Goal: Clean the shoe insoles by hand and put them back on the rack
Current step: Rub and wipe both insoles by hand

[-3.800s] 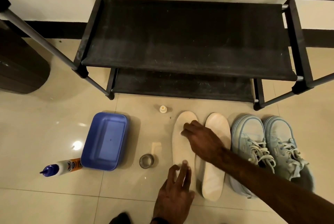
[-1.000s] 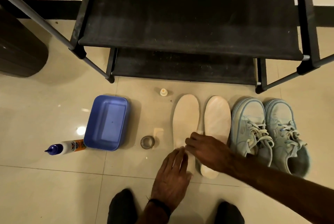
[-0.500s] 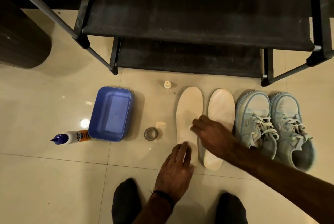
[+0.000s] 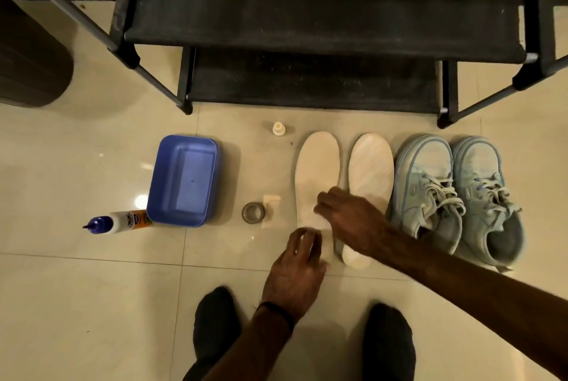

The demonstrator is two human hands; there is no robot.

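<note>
Head view | pale foam left insole (image 4: pixel 316 171) runs lengthwise up frame centre | right hand (image 4: pixel 350 220), fingers curled, presses its middle | left hand (image 4: pixel 295 270), loosely spread, steadies heel | both hands equally near.

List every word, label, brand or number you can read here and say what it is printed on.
Bottle lying on the floor by the blue tub: it has a printed orange and white label, but the lettering is too small and blurred to read.
Insoles, shoes, rack: no readable text visible.
</note>
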